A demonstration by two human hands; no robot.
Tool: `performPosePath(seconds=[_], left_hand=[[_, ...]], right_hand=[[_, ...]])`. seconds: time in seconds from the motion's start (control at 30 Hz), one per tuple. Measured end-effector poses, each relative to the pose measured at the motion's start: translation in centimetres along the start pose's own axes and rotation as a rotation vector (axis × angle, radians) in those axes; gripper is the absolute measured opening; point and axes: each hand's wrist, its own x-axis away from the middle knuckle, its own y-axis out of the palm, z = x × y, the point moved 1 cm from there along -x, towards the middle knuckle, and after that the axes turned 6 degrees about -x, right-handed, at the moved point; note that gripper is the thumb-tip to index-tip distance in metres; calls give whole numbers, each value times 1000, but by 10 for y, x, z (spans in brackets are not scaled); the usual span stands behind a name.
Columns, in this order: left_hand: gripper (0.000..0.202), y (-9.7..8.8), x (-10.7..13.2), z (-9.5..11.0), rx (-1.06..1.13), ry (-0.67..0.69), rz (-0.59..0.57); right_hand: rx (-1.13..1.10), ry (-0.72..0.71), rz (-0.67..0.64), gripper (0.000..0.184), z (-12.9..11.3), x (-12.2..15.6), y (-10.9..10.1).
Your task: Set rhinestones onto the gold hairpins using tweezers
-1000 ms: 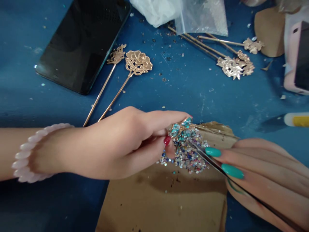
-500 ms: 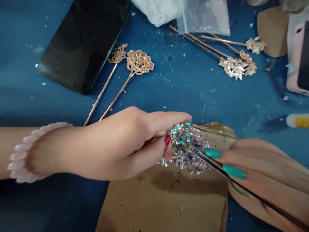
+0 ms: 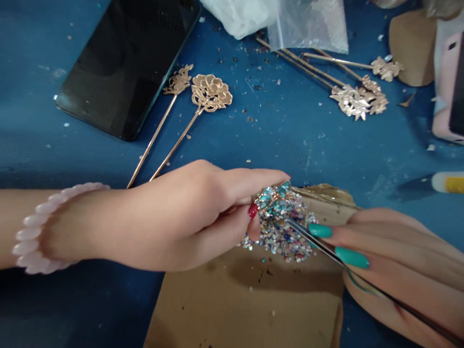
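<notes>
My left hand, with a pale bead bracelet on the wrist, pinches a gold hairpin ornament partly covered with turquoise stones. It holds the ornament just above a pile of small coloured rhinestones on a brown cardboard sheet. My right hand, with turquoise nails, grips thin metal tweezers. The tweezer tips reach into the stones right under the ornament. Whether the tips hold a stone is too small to tell.
Two gold flower hairpins lie beside a black phone at the upper left. Several more gold hairpins lie under a clear plastic bag at the top right. A glue tube and a pink object sit at the right edge of the blue table.
The tweezer tips have shifted slightly lower in the stone pile. My left hand has barely moved.
</notes>
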Motion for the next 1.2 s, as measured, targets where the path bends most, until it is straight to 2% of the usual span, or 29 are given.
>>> performPosePath(seconds=[0.1,0.2,0.27,0.53,0.7,0.87,1.1,1.2], left_hand=[[44,0,0,0,-22,8,4],[44,0,-1,-1,-38,25,15],[45,1,-1,-2,-42,31,19],[47,1,3,-2,-67,54,31],[48,2,2,-3,-88,67,47],[46,2,1,-3,-87,83,51],[44,2,2,-5,-80,69,40],[44,2,1,-5,-71,58,31]], right_hand=[[18,45,40,67,1,0,-4],[18,-74,-63,72,4,0,-7],[23,-83,-96,75,7,0,-9],[44,-94,-83,74,9,2,-11],[74,-120,-65,66,12,4,-10],[74,-104,-57,68,12,5,-10],[120,-51,-2,47,10,5,-7],[122,-85,-5,43,10,1,-8]])
